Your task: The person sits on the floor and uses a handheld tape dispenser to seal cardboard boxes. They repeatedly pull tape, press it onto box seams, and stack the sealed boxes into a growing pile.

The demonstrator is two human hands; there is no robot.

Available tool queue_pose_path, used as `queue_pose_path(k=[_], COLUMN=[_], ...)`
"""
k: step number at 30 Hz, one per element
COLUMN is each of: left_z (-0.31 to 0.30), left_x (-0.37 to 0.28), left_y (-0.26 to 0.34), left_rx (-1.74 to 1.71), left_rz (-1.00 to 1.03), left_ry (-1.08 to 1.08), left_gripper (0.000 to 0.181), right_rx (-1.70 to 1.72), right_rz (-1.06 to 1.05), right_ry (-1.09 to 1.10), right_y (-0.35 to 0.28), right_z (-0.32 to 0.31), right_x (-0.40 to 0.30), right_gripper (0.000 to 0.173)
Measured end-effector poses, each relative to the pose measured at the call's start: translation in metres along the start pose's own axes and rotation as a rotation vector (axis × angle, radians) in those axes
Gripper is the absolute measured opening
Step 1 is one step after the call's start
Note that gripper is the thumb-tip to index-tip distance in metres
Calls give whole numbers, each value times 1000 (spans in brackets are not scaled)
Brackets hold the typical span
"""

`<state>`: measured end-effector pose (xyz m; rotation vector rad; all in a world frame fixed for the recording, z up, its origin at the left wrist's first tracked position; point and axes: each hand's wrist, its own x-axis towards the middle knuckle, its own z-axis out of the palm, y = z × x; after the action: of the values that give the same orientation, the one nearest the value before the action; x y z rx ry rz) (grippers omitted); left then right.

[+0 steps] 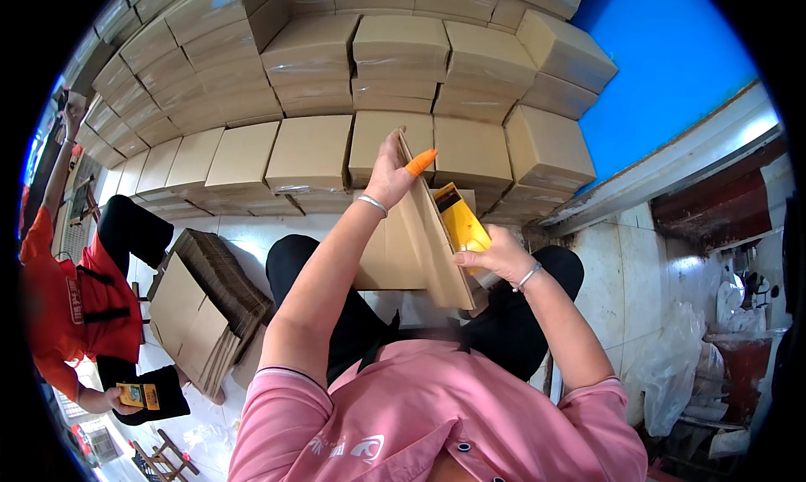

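My left hand (391,174), with an orange finger cot on its thumb, grips the upper end of a brown corrugated cardboard carton (434,249). One panel stands edge-up, tilted between my knees. A wider cardboard panel (387,252) spreads to its left and below; I cannot tell how the carton is folded. In my right hand (500,252) is a yellow tape dispenser (465,224) with a dark end, held close against the panel's right side. My right thumb lies by the panel's edge. The fingers behind the dispenser are partly hidden.
Stacked cardboard cartons (397,47) form a wall ahead. Flattened cartons (195,318) lie piled at my left. Beyond them sits a person in red (94,305) with a yellow packet (137,396) in one hand. Clear plastic bags (670,368) hang at right, near a blue surface (661,60).
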<state>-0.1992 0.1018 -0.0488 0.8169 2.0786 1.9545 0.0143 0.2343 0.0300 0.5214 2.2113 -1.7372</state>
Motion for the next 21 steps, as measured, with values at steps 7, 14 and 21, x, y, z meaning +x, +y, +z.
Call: queue_pose_path(k=[7,14,21], left_z=[-10,-1,-2], left_x=[-6,-11,-10], left_y=[2,12,5], left_rx=[-69,18,1], left_rz=[-71,-23,-5], left_ry=[-14,-8,-75], left_gripper=[99,94,85], right_rx=[-315,-127,-93], right_rz=[-1,-92,-109], right_ry=[197,209,109], right_y=[31,-7,0], right_z=[-9,4,8], right_x=[0,3,26], right_gripper=[46,51,52])
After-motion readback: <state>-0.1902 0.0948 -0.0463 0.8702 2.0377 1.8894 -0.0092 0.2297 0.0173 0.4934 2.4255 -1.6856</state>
